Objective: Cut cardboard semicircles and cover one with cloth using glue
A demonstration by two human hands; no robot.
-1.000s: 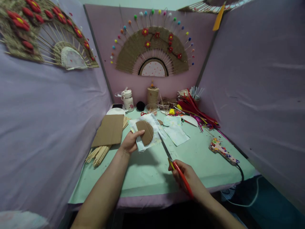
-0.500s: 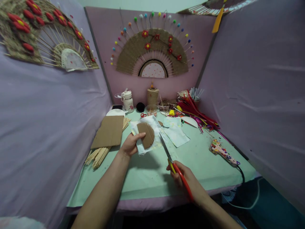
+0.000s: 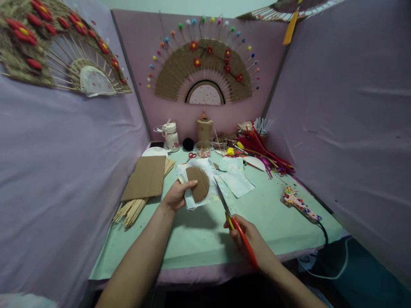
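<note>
My left hand [image 3: 178, 193] pinches a half-round piece of brown cardboard [image 3: 201, 185] together with a pale, lightly patterned cloth [image 3: 190, 200] behind it, thumb on the cardboard. The cloth sticks out past the cardboard on several sides. In my right hand [image 3: 244, 234] is a pair of scissors [image 3: 226, 207] with red and yellow handles. Their blades look closed or nearly so, and the tip points up beside the cloth's right edge. Another piece of the pale cloth [image 3: 239, 183] lies flat on the table, to the right of the held one.
At left, a cardboard sheet [image 3: 146, 176] rests on thin wooden sticks [image 3: 135, 214]. A patterned glue gun [image 3: 300, 204] with a cord lies at right. Along the back stand a white bottle [image 3: 171, 137], a twine spool [image 3: 204, 129], small red scissors [image 3: 192, 155] and red pipe cleaners [image 3: 260, 145].
The view has shifted slightly. My left hand still holds the cardboard and cloth, now turned very slightly, and the scissors stay in my right hand near the cloth's edge.
</note>
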